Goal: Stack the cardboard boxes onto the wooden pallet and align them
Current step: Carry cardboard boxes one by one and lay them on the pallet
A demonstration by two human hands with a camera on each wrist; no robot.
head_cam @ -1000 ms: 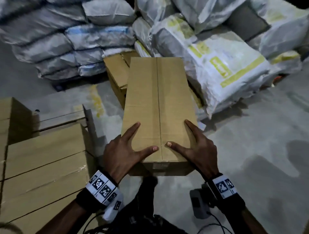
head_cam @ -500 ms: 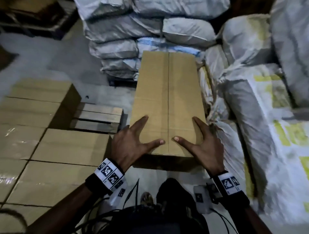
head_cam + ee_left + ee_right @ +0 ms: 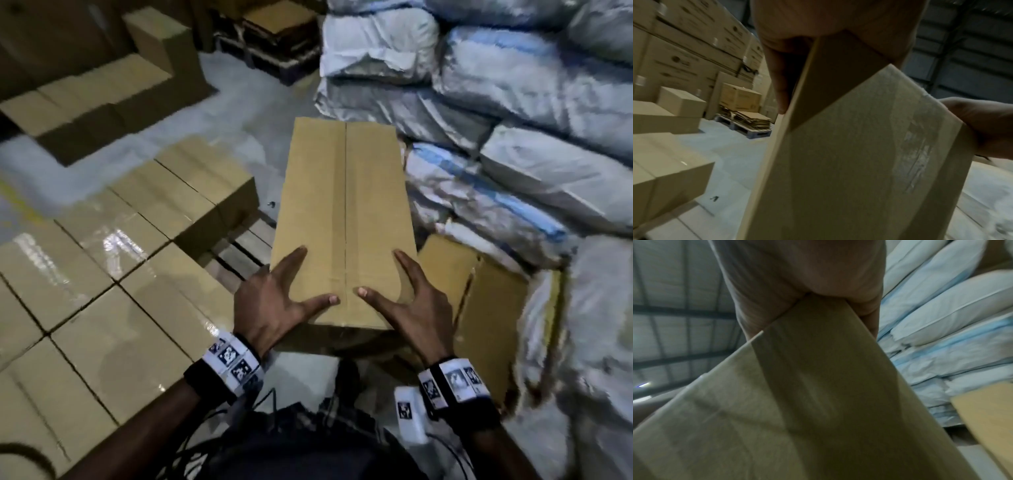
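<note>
Carried box [image 3: 344,219] swung over pallet [image 3: 239,251], both hands gripping

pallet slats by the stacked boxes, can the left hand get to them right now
Probably not: the left hand and right hand both grip the carried box, which hangs above the pallet slats.

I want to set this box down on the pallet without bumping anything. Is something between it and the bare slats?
Nothing visible blocks it. The carried box, held by the left hand and right hand, hangs beside the bare slats, which lie open below. The stacked boxes border that gap, so lower it straight.
</note>
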